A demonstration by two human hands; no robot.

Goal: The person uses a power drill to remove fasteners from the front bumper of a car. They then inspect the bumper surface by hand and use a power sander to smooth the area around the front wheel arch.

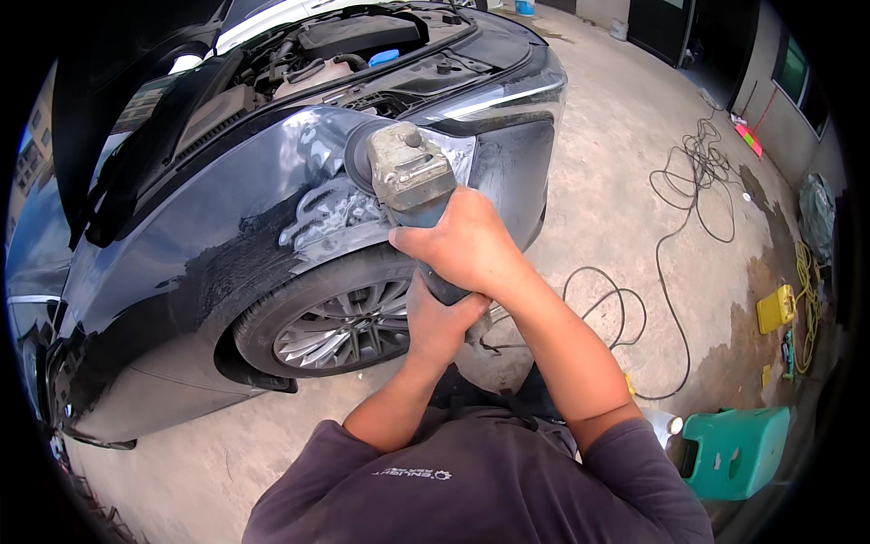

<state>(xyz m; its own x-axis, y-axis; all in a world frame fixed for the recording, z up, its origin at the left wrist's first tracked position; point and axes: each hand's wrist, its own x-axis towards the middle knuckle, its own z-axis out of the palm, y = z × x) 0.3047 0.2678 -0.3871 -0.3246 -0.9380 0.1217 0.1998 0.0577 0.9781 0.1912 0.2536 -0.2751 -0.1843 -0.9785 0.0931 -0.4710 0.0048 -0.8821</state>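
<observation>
Both my hands are closed round a dusty angle grinder (pixel 412 168). My right hand (pixel 467 240) wraps its body just behind the gear head. Lower down, my left hand (pixel 439 317) grips the rear of the tool. The grinder's round disc (pixel 357 161) lies against the front fender (pixel 263 172) of a dark car, above the wheel arch. Around the disc, part of the paint is ground to a pale, scuffed patch (pixel 331 213). Directly below sits the front wheel (pixel 353 322) with silver spokes. The disc's working face is hidden against the panel.
The car's hood (pixel 113 109) is raised over the engine bay (pixel 335 68). A black cord (pixel 666 272) loops across the concrete floor at right. A green plastic container (pixel 739 453) and a yellow jug (pixel 776 309) stand near the right wall.
</observation>
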